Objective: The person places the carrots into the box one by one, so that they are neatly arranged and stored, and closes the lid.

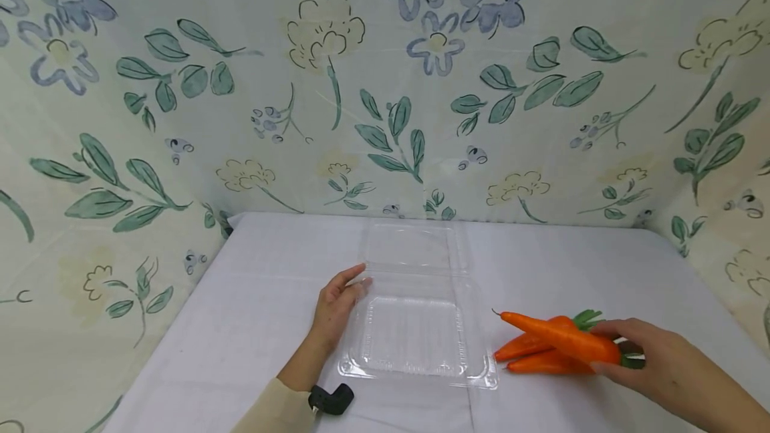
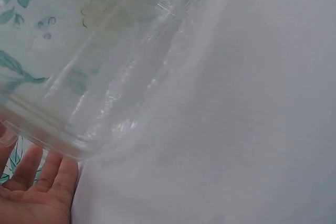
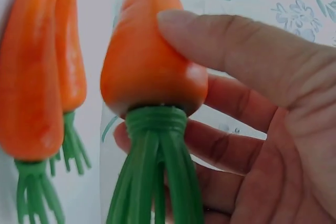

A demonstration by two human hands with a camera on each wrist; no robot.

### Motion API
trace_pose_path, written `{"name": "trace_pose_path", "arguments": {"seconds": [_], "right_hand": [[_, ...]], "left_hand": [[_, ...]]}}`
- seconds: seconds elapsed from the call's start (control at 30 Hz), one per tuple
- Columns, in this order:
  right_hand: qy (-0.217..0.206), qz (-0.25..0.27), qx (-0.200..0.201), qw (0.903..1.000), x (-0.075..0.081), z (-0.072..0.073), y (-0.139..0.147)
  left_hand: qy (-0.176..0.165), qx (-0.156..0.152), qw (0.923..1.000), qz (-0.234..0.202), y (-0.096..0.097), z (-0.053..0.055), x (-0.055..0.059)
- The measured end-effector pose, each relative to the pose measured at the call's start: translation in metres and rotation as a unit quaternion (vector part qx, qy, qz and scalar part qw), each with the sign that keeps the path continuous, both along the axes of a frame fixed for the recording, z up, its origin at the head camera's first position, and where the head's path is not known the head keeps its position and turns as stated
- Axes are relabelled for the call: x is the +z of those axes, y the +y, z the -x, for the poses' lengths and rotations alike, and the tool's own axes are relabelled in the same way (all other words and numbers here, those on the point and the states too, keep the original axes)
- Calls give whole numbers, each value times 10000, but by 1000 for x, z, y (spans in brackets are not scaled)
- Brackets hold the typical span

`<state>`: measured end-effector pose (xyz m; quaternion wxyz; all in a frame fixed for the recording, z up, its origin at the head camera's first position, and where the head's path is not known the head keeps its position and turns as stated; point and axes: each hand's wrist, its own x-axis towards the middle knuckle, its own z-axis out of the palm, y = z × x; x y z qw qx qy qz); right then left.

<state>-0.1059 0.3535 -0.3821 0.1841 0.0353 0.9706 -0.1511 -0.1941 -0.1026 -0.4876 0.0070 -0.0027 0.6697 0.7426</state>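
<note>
In the head view a clear plastic clamshell container (image 1: 415, 336) lies with its lid (image 1: 409, 246) folded back. My left hand (image 1: 337, 309) touches the container's left edge near the hinge, its index finger and thumb extended with a gap between them. In the left wrist view several of those fingers (image 2: 52, 182) stretch out beside the plastic wall. At the right, my right hand (image 1: 640, 353) grips a carrot (image 1: 559, 336) by its thick end, thumb on top, the green stems (image 3: 157, 166) hanging below. Two more carrots (image 3: 31, 72) lie beside it, partly covered by the held one in the head view.
A white cloth (image 1: 252, 326) covers the table. Behind and at both sides hangs a floral fabric (image 1: 385, 72). A black strap device (image 1: 331, 399) sits on my left wrist, by the beige sleeve (image 1: 273, 413). The carrots are just right of the container.
</note>
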Motion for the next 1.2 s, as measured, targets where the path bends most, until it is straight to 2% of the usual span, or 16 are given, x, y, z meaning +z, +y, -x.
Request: {"name": "trace_pose_path", "arguments": {"seconds": [0.23,0.37,0.53,0.67,0.9,1.03,1.2], "right_hand": [[414,159,160,9989,13,7,-24],[672,417,329,9963,19,10,-39],[1156,783,779,9871,22,9,-63],[1417,955,1138,9787,23,12,-84],[1072,1344,1223,9775,23,21,-117],[976,1654,1425,9710,23,23,-131],[995,1768,1688,9645,18,25,-147]], "left_hand": [[39,-14,9996,262,-1,1,-1],[89,-47,9998,171,-1,2,-3],[146,-128,9998,0,-2,2,-3],[195,-158,9997,55,-2,1,-3],[115,-183,9998,-10,-1,0,-1],[93,-178,9997,134,-2,0,-1],[51,-120,9997,225,-1,0,-1]]}}
